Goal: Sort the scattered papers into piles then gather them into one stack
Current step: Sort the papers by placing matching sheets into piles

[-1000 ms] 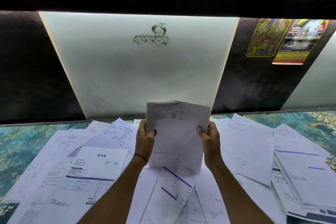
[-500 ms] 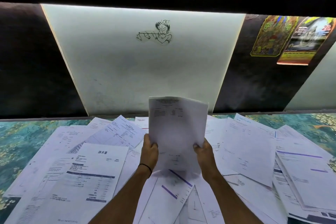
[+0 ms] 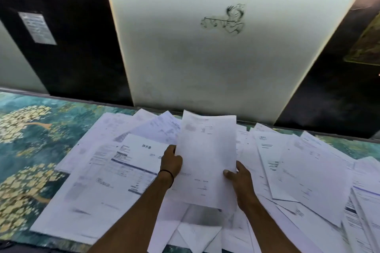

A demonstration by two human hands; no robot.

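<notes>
The worktop [image 3: 30, 139] is carrying scattered papers [image 3: 123, 170]; left hand [image 3: 170, 162] and right hand [image 3: 240, 178] are pinching a raised sheet [image 3: 207, 154], probably to sort it.

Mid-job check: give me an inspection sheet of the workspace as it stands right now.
Surface: teal floral cloth, largely covered by paper.
Job's things: scattered papers overlapping, no neat piles; held papers raised above them, sheet count unclear.
Clutter: nothing seen.
Hands: left hand grips the held papers' left edge; right hand grips their lower right edge.
Cables: nothing seen; black band on left wrist.
Surroundings: white panel with line drawing, dark wall, small notice left, poster right.
</notes>
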